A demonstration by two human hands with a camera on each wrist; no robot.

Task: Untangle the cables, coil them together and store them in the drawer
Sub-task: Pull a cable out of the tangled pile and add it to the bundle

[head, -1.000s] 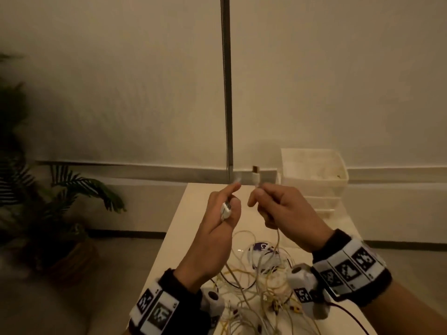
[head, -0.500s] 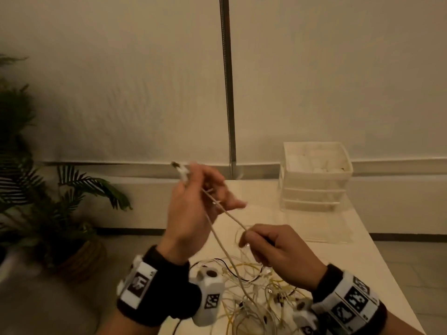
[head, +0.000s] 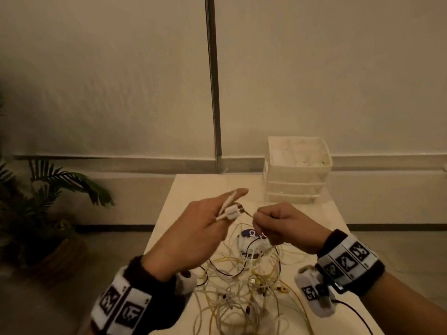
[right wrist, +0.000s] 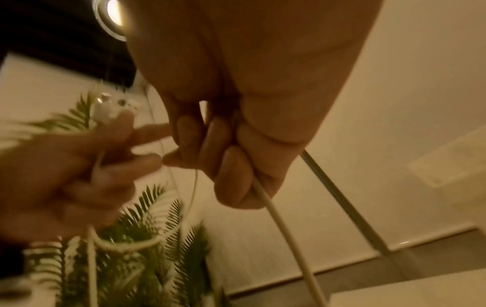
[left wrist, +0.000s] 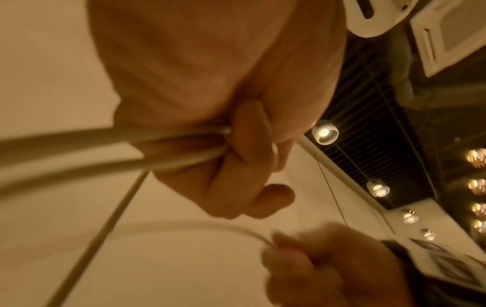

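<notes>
A tangle of white, yellow and black cables (head: pixel 244 279) lies on the pale table (head: pixel 188 189) below my raised hands. My left hand (head: pixel 193 228) holds a white cable (left wrist: pixel 157 164) wound over its fingers, with the white USB plug (head: pixel 232 211) sticking out by the index finger. In the left wrist view its fingers curl round two strands. My right hand (head: pixel 283 226) is a fist pinching the same white cable (right wrist: pixel 278 224) a short way from the plug. The white drawer unit (head: pixel 298 170) stands at the table's far right.
A potted palm (head: pixel 43 197) stands on the floor to the left of the table. A metal pole (head: pixel 212 81) runs up the wall behind. A round blue-and-white item (head: pixel 249 238) lies under the cables.
My left hand has come down and to the right with the plug. My right hand has risen to meet it, so the stretch of cable between them is short now.
</notes>
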